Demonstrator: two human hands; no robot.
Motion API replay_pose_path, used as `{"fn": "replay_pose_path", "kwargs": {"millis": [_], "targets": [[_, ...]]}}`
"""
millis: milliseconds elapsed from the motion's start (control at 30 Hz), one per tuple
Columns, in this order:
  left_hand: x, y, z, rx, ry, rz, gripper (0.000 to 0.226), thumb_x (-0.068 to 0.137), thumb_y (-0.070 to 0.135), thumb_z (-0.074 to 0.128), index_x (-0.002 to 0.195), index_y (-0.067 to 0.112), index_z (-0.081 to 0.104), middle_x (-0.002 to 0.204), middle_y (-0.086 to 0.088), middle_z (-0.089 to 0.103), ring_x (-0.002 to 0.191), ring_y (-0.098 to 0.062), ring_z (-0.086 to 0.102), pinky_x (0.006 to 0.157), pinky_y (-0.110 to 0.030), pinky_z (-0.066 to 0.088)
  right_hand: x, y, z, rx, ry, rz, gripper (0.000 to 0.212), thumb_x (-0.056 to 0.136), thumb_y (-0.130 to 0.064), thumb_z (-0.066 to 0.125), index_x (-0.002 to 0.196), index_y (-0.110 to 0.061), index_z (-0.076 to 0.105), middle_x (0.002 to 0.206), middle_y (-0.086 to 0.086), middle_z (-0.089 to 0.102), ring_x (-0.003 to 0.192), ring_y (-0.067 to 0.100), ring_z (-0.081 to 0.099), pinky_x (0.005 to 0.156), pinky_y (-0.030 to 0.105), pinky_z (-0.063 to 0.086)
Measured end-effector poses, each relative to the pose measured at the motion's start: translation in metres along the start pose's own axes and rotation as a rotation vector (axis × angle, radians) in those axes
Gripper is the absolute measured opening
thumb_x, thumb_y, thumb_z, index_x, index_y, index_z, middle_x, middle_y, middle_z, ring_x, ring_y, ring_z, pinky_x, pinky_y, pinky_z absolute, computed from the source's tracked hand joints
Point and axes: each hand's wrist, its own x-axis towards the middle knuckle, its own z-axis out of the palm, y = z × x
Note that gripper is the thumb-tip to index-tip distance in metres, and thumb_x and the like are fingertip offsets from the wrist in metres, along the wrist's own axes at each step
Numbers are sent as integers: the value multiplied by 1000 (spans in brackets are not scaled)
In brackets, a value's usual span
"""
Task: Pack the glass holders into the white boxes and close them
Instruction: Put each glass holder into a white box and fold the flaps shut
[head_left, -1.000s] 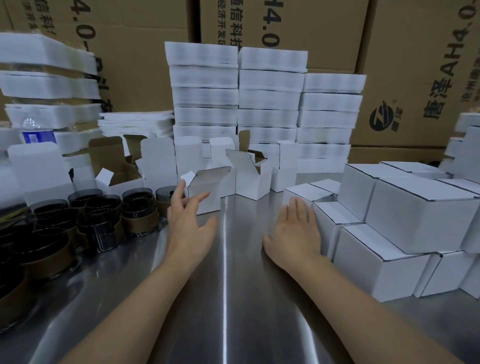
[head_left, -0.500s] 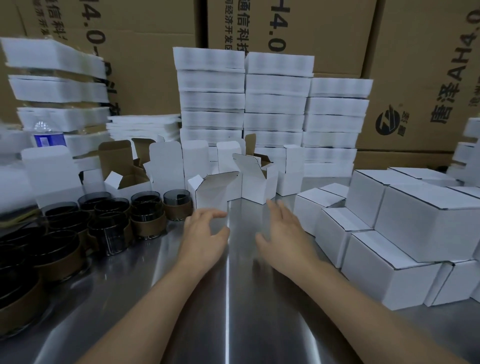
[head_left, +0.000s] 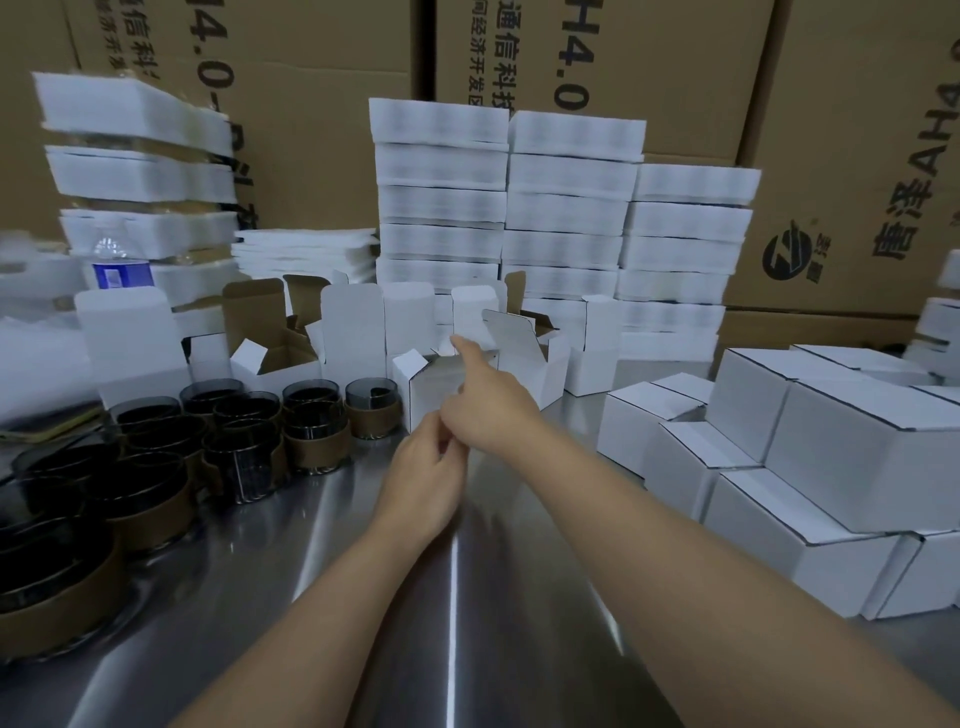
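Both my hands are on one small open white cardboard box (head_left: 431, 387) that stands toward the middle of the shiny steel table (head_left: 332, 613), just in front of the row of other open boxes. My left hand (head_left: 423, 480) is curled at the box's lower near corner, fingers bent in against the wall; I cannot tell whether they pinch the card or only press on it. My right hand (head_left: 488, 405) lies against the box's right side with the forefinger stretched up along its raised lid flap, the other fingers folded. What is inside this box is hidden by my hands and its front wall.

Behind it, the open white boxes with lids standing up (head_left: 353, 327) run across the table toward the left edge; the ones I can see into show only brown card inside. To the left of my box, close beside it, stand the dark smoked-glass holders with brown bands (head_left: 311, 431), packed together in a cluster that spreads down to the near left corner. They are upright, and none sits in a box.

On the right side of the table the closed white boxes (head_left: 841, 441) are piled in two layers, flaps shut. At the back edge rise stacks of flat white foam trays (head_left: 566, 208), and behind them large brown shipping cartons (head_left: 857, 130) with black print.
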Motion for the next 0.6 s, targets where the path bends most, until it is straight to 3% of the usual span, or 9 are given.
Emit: {"fn": "replay_pose_path", "kwargs": {"millis": [67, 133, 233, 367, 433, 500, 533, 600], "targets": [[1, -1, 0, -12, 17, -9, 13, 96, 27, 44, 99, 22, 56, 95, 11, 61, 93, -10, 55, 67, -20, 38, -2, 7, 3, 7, 29, 42, 63, 85, -19, 48, 144, -26, 29, 127, 4, 56, 113, 26, 53, 86, 32, 43], [0, -1, 0, -47, 38, -17, 8, 94, 26, 47, 98, 25, 54, 100, 7, 62, 97, -12, 55, 73, -26, 39, -6, 17, 3, 20, 97, 71, 56, 84, -24, 52, 138, -25, 39, 130, 0, 55, 114, 22, 53, 85, 30, 42], [0, 1, -1, -67, 88, -27, 12, 89, 19, 55, 93, 27, 47, 103, 3, 58, 98, -15, 54, 78, -27, 37, -15, 34, -5, 118, 212, 71, 47, 80, -34, 60, 125, -29, 49, 114, -7, 60, 99, 14, 54, 74, 25, 39], [0, 4, -4, 12, 156, -8, 25, 84, 9, 56, 98, 25, 43, 106, 4, 48, 99, -13, 46, 79, -24, 32, -34, 60, -19, 273, 392, 56, 32, 75, -49, 67, 101, -35, 53, 73, -19, 54, 70, -1, 50, 57, 13, 35], [-1, 4, -4, 38, 168, 21, 25, 85, 8, 55, 101, 24, 43, 105, 7, 44, 103, -12, 41, 83, -24, 30, -42, 73, -25, 380, 513, 63, 20, 77, -39, 68, 93, -33, 58, 60, -18, 53, 54, -1, 49, 48, 11, 34], [-1, 4, -4, 50, 166, 50, 23, 87, 10, 54, 102, 25, 43, 105, 9, 42, 107, -11, 38, 85, -23, 28, -49, 82, -32, 494, 576, 82, 17, 78, -23, 65, 88, -35, 59, 64, -21, 57, 49, -1, 48, 48, 8, 39], [-1, 5, -4, 45, 162, 62, 23, 88, 11, 54, 102, 26, 43, 106, 10, 42, 108, -10, 38, 86, -23, 28, -52, 84, -35, 561, 582, 96, 23, 79, -16, 62, 89, -36, 58, 73, -21, 59, 54, 0, 52, 57, 11, 47], [-2, 5, -4, 14, 140, 71, 24, 89, 15, 56, 105, 29, 43, 105, 13, 42, 111, -11, 40, 88, -25, 31, -54, 85, -41, 711, 585, 137, 35, 82, -7, 57, 98, -38, 56, 89, -18, 60, 64, 4, 63, 74, 31, 58]]}}
